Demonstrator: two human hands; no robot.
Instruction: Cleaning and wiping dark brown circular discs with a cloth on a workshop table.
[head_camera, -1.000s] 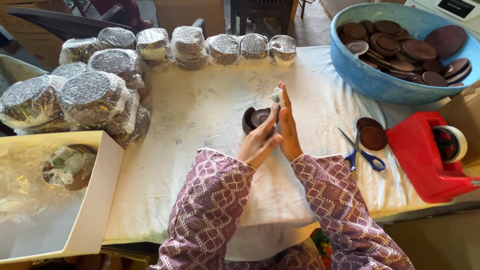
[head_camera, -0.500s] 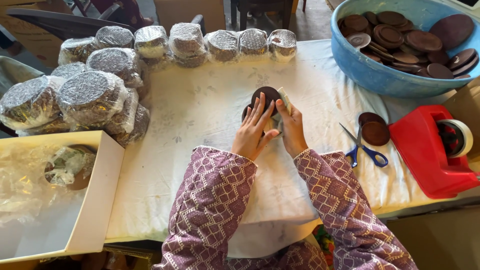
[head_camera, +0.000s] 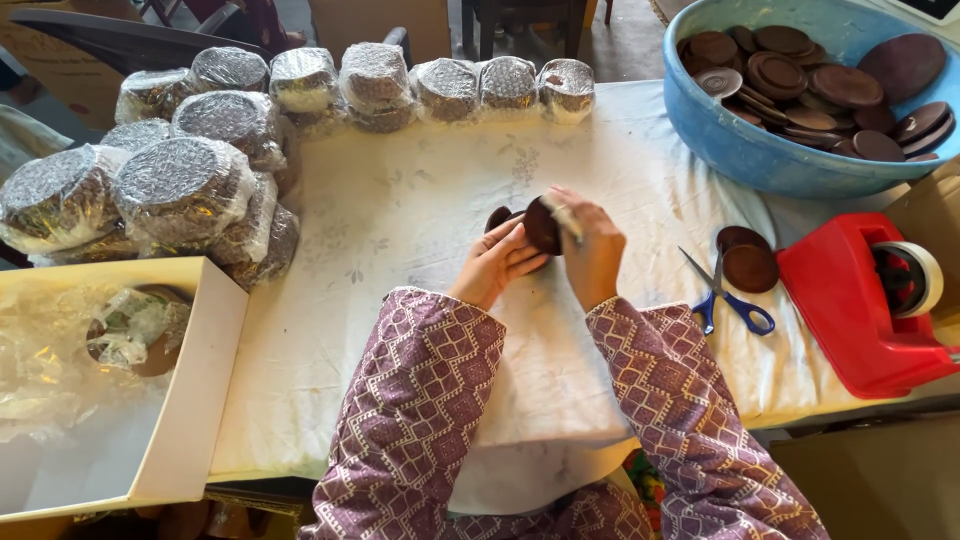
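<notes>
Dark brown disc (head_camera: 541, 224) is now tipped up on edge between my hands, a bit toward me from the middle of the table (head_camera: 400, 210). A second ago my palms were pressed together almost flat with the thing hidden between them; half a second ago the round face showed upright; now my hands have dropped lower and spread apart some. My left hand (head_camera: 493, 265) cups the disc from below with the fingers half open under its edge. My right hand (head_camera: 592, 250) is closed on the disc's right side and also pinches a pale strip (head_camera: 563, 216) against it — tape or a bit of wrap, can't tell which. So I'd say I've gone from squeezing to turning the piece round and working on its rim.

The disc itself looks matte, smooth, chocolate brown, round and fairly thin. Another small dark one (head_camera: 499, 217) peeks out just left of it, touching or nearly so.

Right of the disc on the table: blue-handled scissors (head_camera: 728, 295), two more brown discs (head_camera: 747, 262) stacked, then a red tape dispenser (head_camera: 860, 305). Far right corner has the blue tub (head_camera: 760, 155) full of discs. Wrapped stacks (head_camera: 180, 180) sit along the far and left edges.
</notes>
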